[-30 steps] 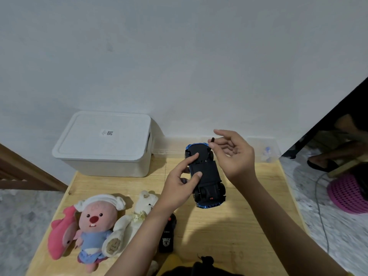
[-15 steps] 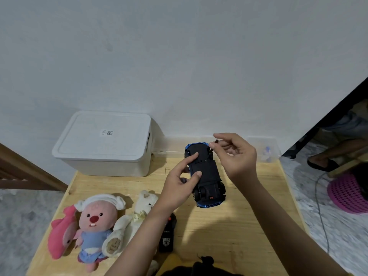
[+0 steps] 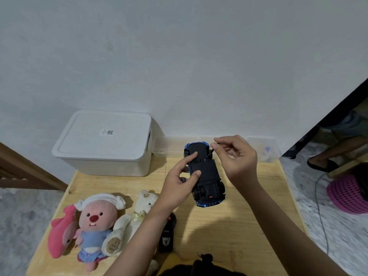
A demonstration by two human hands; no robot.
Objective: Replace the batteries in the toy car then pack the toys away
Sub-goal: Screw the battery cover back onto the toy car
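Observation:
A blue toy car [image 3: 205, 176] is held upside down above the wooden table [image 3: 235, 226], its black underside facing me. My left hand [image 3: 179, 186] grips the car's left side, index finger and thumb resting on the underside. My right hand [image 3: 237, 158] is at the car's far right corner, its fingertips pinching a small dark tool [image 3: 213, 149] that points down at the underside. A black remote control [image 3: 167, 236] lies on the table under my left forearm. Three plush toys lie at the left: a pink one [image 3: 59, 236], a pink-faced doll [image 3: 95, 222] and a white bear [image 3: 137, 214].
A white lidded storage box [image 3: 103, 142] stands at the table's back left against the wall. A small clear container [image 3: 264, 150] sits at the back right corner. Off the table to the right are a pink basket [image 3: 348, 196], a cable and a person's foot [image 3: 322, 162].
My right hand has closed its fingers and come down slightly, bringing the small dark tool to the car's underside. The left hand and the car have stayed almost still.

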